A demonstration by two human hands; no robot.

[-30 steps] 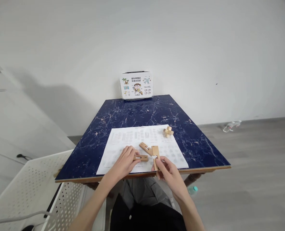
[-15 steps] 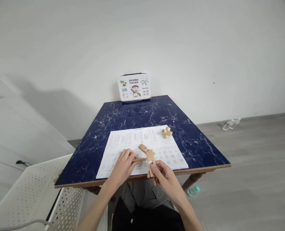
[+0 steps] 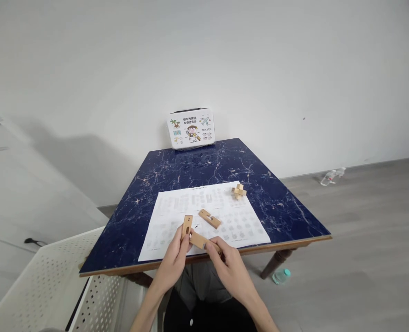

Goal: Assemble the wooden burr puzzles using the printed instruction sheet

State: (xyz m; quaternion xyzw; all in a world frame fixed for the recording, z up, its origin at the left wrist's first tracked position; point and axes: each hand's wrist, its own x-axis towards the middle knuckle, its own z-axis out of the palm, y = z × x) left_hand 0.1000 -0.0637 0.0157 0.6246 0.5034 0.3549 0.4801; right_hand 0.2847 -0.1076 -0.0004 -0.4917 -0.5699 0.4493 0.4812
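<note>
At lower centre, the left hand (image 3: 172, 258) pinched the piece marked 2 (image 3: 188, 221) beside the bar (image 3: 199, 240), seemingly not yet interlocked. The notched piece (image 3: 211, 220) lay unjoined on the sheet (image 3: 187, 208); rightward, the right hand (image 3: 229, 263) pinched the bar's right end.

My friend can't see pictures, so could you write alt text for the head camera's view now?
A person's left hand holds a wooden piece marked 2, the right hand another piece, close together. Beyond, a notched piece and a wooden knot rest on a printed sheet, and a white case stands at the far edge of the blue table.
</note>
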